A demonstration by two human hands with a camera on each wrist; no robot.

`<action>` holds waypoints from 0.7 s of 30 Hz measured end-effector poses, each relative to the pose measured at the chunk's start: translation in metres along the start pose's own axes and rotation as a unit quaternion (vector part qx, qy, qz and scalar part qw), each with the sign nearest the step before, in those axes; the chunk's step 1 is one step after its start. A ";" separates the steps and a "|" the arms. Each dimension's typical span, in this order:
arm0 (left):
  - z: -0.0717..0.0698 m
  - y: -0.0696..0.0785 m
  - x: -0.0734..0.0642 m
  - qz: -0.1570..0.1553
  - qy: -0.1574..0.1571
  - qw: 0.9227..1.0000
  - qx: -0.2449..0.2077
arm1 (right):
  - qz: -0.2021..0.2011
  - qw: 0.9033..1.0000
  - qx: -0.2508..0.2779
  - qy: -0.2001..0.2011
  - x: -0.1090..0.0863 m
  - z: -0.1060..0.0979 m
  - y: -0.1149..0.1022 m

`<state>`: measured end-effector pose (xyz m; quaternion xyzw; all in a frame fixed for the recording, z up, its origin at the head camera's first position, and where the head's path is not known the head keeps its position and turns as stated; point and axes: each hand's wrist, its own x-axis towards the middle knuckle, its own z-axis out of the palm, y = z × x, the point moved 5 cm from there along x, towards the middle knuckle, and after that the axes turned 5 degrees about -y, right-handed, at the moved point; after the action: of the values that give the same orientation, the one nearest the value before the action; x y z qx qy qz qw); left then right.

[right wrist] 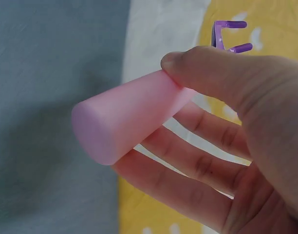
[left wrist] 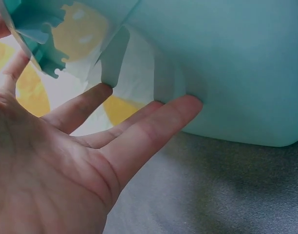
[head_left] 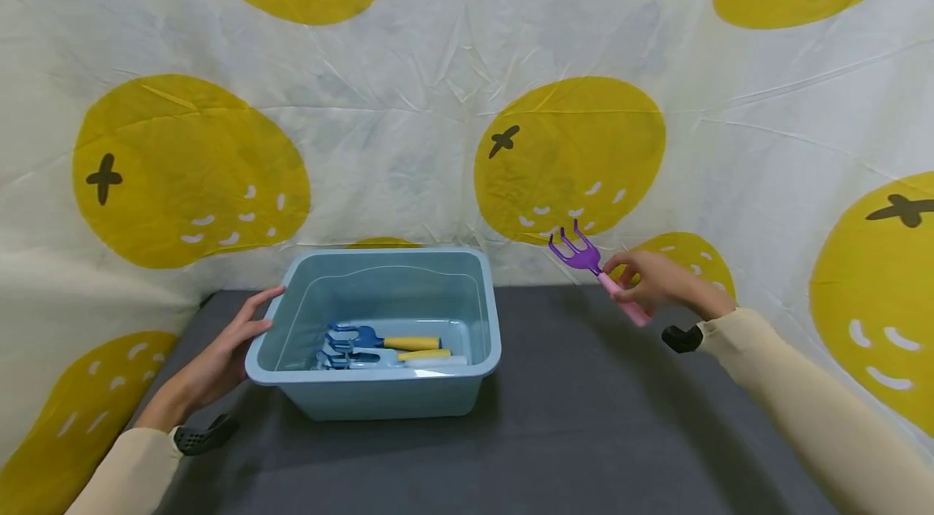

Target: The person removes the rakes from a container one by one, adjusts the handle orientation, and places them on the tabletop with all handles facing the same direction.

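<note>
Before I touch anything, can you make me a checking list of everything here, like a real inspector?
Surface: dark grey table, with the tub standing on it.
Job's things: purple fork with a pink handle, held up; at least three tools lying in the tub, some overlapping.
Clutter: nothing seen.
Grips: left grip touches the tub's left side, fingers mostly straight; right grip pinches the fork's handle.
Cables: nothing seen.
Surroundings: white sheet behind, printed with big yellow shapes.
</note>
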<state>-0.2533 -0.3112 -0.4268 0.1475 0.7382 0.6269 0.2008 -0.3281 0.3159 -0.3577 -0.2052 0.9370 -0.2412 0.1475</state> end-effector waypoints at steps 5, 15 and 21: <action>0.000 0.000 -0.001 -0.001 -0.008 1.000 -0.004 | 0.016 0.999 0.035 0.004 -0.012 0.014 0.030; -0.002 0.000 -0.001 -0.001 -0.004 1.000 -0.001 | 0.051 0.999 -0.002 0.020 -0.025 0.033 0.083; 0.000 -0.002 0.001 -0.005 -0.003 1.000 -0.004 | 0.070 0.997 -0.004 0.016 -0.031 0.044 0.108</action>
<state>-0.2543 -0.3114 -0.4288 0.1448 0.7358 0.6282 0.2072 -0.3180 0.3992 -0.4439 -0.1354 0.9524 -0.2294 0.1482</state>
